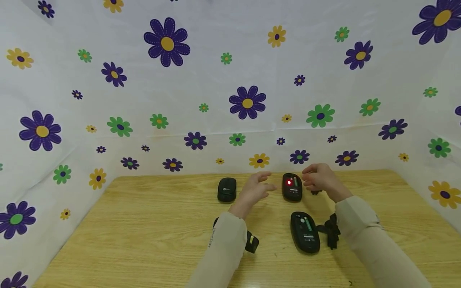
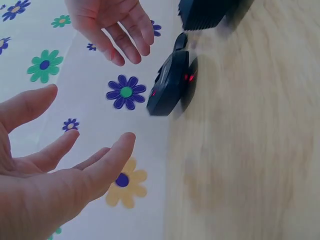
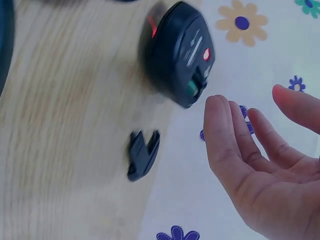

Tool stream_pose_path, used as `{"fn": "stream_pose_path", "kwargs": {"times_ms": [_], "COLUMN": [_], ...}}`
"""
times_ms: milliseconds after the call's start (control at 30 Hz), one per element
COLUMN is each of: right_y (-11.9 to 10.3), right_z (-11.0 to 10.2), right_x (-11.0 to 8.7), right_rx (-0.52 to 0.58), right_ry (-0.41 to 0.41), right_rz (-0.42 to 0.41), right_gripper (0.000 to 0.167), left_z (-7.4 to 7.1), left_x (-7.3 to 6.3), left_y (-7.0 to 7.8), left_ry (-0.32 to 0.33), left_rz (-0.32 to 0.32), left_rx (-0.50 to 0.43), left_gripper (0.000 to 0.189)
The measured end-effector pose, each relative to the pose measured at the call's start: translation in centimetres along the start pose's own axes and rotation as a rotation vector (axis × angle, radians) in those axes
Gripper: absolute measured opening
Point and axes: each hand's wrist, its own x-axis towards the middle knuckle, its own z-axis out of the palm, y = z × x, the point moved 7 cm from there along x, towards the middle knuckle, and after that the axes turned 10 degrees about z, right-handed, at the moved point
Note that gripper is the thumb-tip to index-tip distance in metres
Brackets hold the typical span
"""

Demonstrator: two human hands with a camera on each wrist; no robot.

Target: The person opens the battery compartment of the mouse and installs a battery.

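Between my two hands, a black computer mouse [image 1: 292,194] lies upside down, its red sensor light glowing and its battery slot uncovered. My left hand [image 1: 252,191] hovers to its left with fingers spread, holding nothing. To the right of the mouse is my right hand [image 1: 319,178], fingers slightly bent and apart from it. A small black battery cover [image 3: 142,155] lies on the table below the right hand, partly hidden in the head view. Nearer to me, a second upturned mouse [image 1: 305,237] shows a green battery in its slot.
A third black mouse [image 1: 227,189] stands right side up beyond the left forearm. Black straps [image 1: 332,232] show by the right wrist, and another strap [image 1: 252,242] by the left. White flowered cloth [image 1: 201,88] hangs behind the wooden table [image 1: 144,224].
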Motion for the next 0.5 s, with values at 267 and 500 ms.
{"fn": "stream_pose_path", "kwargs": {"times_ms": [267,500], "right_y": [-1.5,-2.8], "right_z": [1.2,2.6], "right_x": [-0.5,-1.1], "right_rx": [0.045,0.097], "right_ry": [-0.023,-0.065], "right_rz": [-0.027,-0.056], "right_gripper": [0.041,0.042], "left_z": [-2.3,-4.5], "left_x": [-1.4,-2.3], "left_y": [0.9,1.4], "left_ry": [-0.042,-0.035], "left_rz": [0.022,0.068], "left_rx": [0.041,0.074], "left_gripper": [0.058,0.056]}}
